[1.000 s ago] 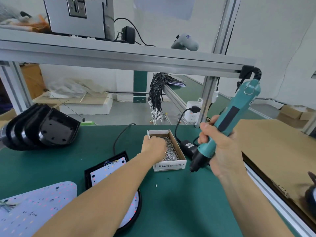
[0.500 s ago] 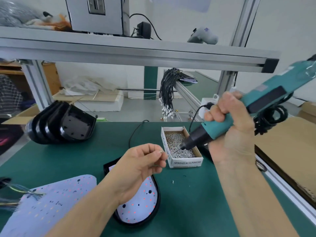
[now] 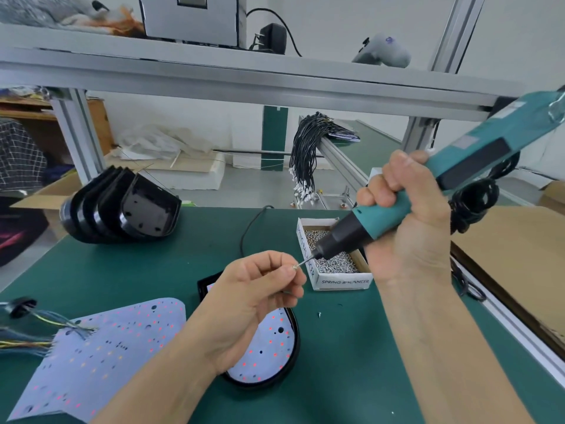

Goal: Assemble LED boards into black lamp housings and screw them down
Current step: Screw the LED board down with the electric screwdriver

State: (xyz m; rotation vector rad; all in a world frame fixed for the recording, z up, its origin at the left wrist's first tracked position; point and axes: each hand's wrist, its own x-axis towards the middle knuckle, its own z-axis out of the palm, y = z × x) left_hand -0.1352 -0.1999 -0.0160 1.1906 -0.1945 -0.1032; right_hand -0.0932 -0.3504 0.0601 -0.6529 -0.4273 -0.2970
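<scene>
On the green mat, one LED board (image 3: 269,347) already sits in its black housing (image 3: 293,356), not screwed yet. Your left hand (image 3: 256,301) pinches a screw (image 3: 295,266) against the bit; your right hand (image 3: 409,228) grips the screwdriver (image 3: 458,175). More housings (image 3: 122,206) wait.

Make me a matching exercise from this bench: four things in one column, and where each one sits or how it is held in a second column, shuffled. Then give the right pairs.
Things
1. electric screwdriver
2. screw
3. screw box
4. stack of black housings

Places or states
A. lying on its side at the far left of the green mat
B. gripped in the right hand, bit pointing down and left
C. pinched by the left hand at the bit's tip
D. standing open on the mat, full of small metal parts

Pairs: 1-B, 2-C, 3-D, 4-A
</scene>
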